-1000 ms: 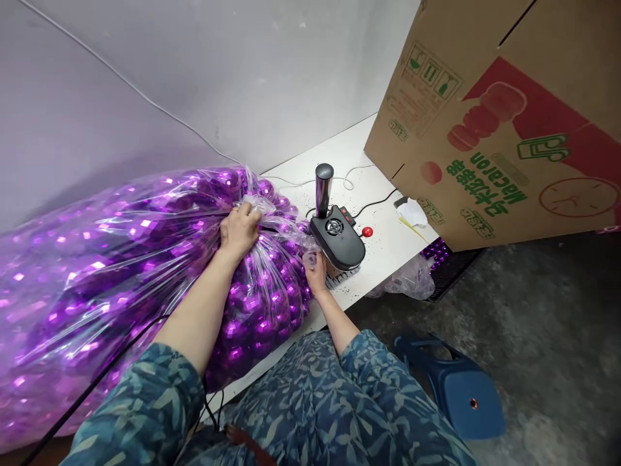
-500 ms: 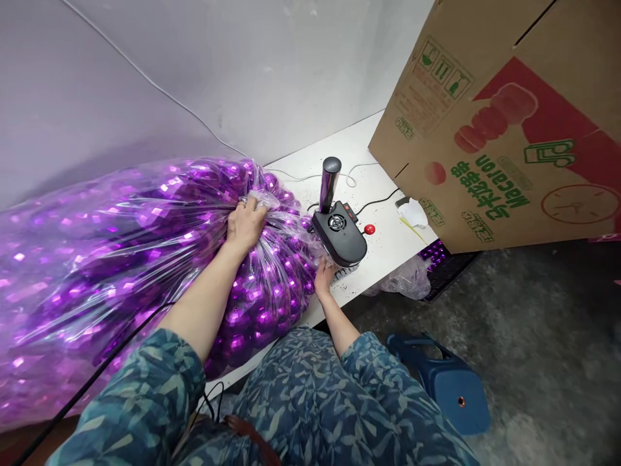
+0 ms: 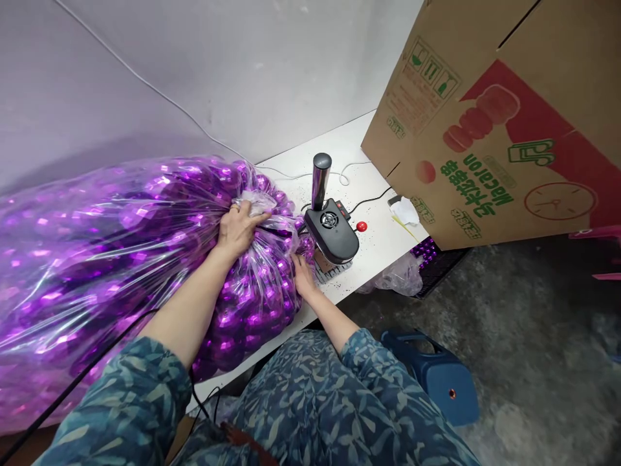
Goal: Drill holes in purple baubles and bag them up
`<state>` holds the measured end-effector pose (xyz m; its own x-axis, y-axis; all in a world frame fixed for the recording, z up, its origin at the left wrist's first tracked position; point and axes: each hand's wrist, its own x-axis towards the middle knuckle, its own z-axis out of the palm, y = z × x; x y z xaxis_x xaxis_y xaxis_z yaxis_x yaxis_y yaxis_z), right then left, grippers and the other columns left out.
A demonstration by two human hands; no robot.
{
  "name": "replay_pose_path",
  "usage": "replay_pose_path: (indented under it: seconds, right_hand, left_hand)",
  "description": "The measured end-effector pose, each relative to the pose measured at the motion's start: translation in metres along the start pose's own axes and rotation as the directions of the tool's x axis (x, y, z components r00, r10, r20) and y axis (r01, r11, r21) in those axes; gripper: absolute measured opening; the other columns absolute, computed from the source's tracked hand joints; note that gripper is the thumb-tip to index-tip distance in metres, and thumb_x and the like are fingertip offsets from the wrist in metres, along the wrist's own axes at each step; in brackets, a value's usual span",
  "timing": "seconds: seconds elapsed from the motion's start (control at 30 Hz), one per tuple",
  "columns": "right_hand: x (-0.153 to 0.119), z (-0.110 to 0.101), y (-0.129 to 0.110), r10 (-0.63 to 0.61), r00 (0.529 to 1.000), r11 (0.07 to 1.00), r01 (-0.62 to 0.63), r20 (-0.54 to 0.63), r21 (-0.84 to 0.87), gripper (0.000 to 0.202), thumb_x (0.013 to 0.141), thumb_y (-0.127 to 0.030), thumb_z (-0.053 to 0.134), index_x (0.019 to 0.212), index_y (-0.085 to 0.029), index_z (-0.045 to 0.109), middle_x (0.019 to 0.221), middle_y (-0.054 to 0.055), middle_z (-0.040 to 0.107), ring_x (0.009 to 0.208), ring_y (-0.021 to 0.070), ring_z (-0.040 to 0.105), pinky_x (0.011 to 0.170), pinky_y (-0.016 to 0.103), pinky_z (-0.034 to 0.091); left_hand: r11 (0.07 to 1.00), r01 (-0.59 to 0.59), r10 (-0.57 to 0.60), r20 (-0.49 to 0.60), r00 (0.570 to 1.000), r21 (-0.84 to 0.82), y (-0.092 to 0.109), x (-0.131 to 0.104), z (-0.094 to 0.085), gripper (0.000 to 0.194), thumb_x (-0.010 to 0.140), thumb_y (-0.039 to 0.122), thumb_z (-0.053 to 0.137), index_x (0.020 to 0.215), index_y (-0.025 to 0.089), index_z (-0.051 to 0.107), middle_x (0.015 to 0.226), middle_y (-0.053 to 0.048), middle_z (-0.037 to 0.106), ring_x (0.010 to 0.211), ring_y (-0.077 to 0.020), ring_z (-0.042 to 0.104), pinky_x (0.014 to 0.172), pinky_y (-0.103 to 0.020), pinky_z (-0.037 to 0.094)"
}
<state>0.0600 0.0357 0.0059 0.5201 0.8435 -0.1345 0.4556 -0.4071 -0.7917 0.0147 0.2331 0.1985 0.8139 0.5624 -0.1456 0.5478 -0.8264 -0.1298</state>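
A large clear plastic bag (image 3: 111, 259) full of shiny purple balls lies across the left side of the white table. My left hand (image 3: 237, 230) is closed on the gathered plastic near the bag's right end. Lower and to the right, my right hand (image 3: 305, 277) touches the bag's right edge, its fingers partly hidden by the plastic, so its grip is unclear. Just beyond that hand stands a black device (image 3: 332, 232) with a shiny upright cylinder and a red ball-shaped knob (image 3: 361, 226) at its side.
A big cardboard box (image 3: 485, 142) stands at the right. White scraps (image 3: 405, 211) lie on the table (image 3: 373, 259). Beside the table are a black crate (image 3: 439, 272), crumpled plastic (image 3: 400, 277) and a blue stool (image 3: 449, 388). A black cable crosses the bag.
My right hand has drawn back left, away from the device, with the bag's edge. My left hand has shifted slightly left and its fingers have changed position on the plastic. The whole view has shifted a little.
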Motion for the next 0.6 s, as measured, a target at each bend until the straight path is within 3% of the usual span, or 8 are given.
replay_pose_path:
  seconds: [0.17,0.3,0.4,0.47,0.53,0.6]
  right_hand:
    - [0.013,0.002,-0.008,0.015,0.993,1.0,-0.015,0.113,-0.005,0.057,0.094,-0.027,0.051,0.15,-0.022,0.043,0.153,0.017,0.039,0.127,0.0324,0.051,0.11,0.055,0.041]
    - [0.028,0.008,-0.012,0.026,0.987,0.999,-0.03,0.158,0.023,0.052,0.095,-0.031,0.051,0.146,-0.026,0.046,0.153,0.015,0.038,0.118,0.0295,0.056,0.108,0.054,0.044]
    - [0.029,0.005,-0.007,-0.023,0.989,0.994,0.006,0.149,0.11,0.05,0.095,-0.032,0.049,0.145,-0.027,0.048,0.152,0.011,0.04,0.121,0.0271,0.055,0.106,0.049,0.047]
    - [0.02,0.0,0.003,-0.085,0.992,0.981,0.067,0.097,0.183,0.051,0.096,-0.033,0.047,0.146,-0.027,0.047,0.153,0.009,0.04,0.13,0.0256,0.051,0.109,0.046,0.046]
    - [0.002,-0.005,0.019,-0.109,0.993,0.963,0.115,-0.036,0.244,0.052,0.095,-0.035,0.047,0.146,-0.026,0.047,0.154,0.008,0.041,0.138,0.0244,0.044,0.115,0.045,0.04]
    - [-0.017,-0.009,0.041,-0.024,0.976,0.945,0.092,-0.215,0.312,0.052,0.094,-0.04,0.049,0.144,-0.024,0.049,0.15,0.01,0.047,0.139,0.0252,0.044,0.116,0.046,0.038]
  left_hand:
    - [1.0,0.018,-0.017,0.02,1.0,-0.018,-0.007,0.001,0.002,0.044,0.098,0.024,0.034,0.099,0.023,0.078,0.129,-0.015,0.052,0.115,-0.0336,0.049,0.077,-0.036,0.04]
    - [0.999,0.04,-0.039,0.019,0.999,-0.03,-0.009,0.003,0.003,0.045,0.099,0.027,0.033,0.098,0.023,0.078,0.128,-0.013,0.052,0.114,-0.0338,0.048,0.079,-0.037,0.041]
    - [0.999,0.032,-0.032,0.017,0.999,-0.019,-0.009,0.004,0.002,0.045,0.098,0.026,0.034,0.098,0.022,0.078,0.128,-0.014,0.053,0.115,-0.0336,0.048,0.079,-0.037,0.042]
    - [0.999,0.029,-0.029,0.018,0.999,-0.013,-0.009,0.003,0.002,0.045,0.098,0.025,0.034,0.097,0.022,0.079,0.128,-0.014,0.053,0.115,-0.0334,0.049,0.078,-0.037,0.042]
    - [0.999,0.033,-0.033,0.021,0.999,-0.012,-0.009,0.002,0.002,0.046,0.098,0.024,0.033,0.097,0.021,0.079,0.128,-0.014,0.053,0.115,-0.0335,0.049,0.078,-0.037,0.042]
    - [0.999,0.037,-0.037,0.023,0.999,-0.015,-0.009,0.0,0.002,0.046,0.098,0.025,0.033,0.098,0.021,0.078,0.128,-0.014,0.053,0.114,-0.0337,0.049,0.079,-0.037,0.043]
